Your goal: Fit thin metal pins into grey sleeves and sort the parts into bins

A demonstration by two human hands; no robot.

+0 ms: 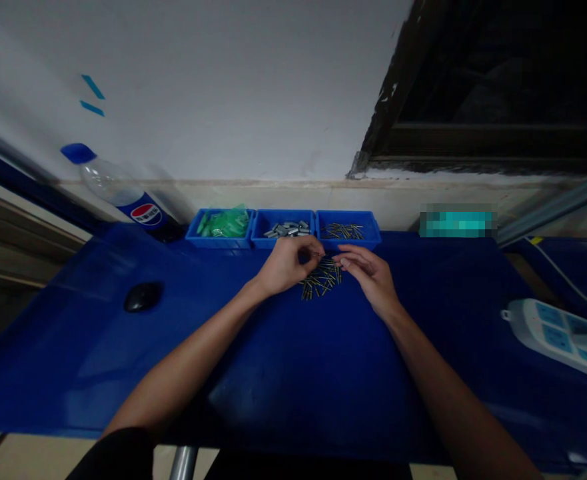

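Observation:
A loose pile of thin, dark brass-toned screws point(318, 285) lies on the blue tabletop between my two hands. My left hand point(288, 265) is over the pile's left side, thumb and forefinger curled together in a pinch. Whatever is in that pinch is too small to make out. From the right, my right hand point(372, 275) reaches the pile's edge, its thumb and fingertips drawn close together; anything between them is unclear. Just behind stands a blue bin point(370, 235) with more screws, beside another blue bin point(260, 230) of short grey metal pieces.
A third blue bin point(192, 231) holds green plastic packets point(226, 222). To the left are a cola bottle point(146, 212) and a black computer mouse point(143, 297). A white power strip point(543, 330) lies at right; a blurred teal object point(458, 221) is near the wall.

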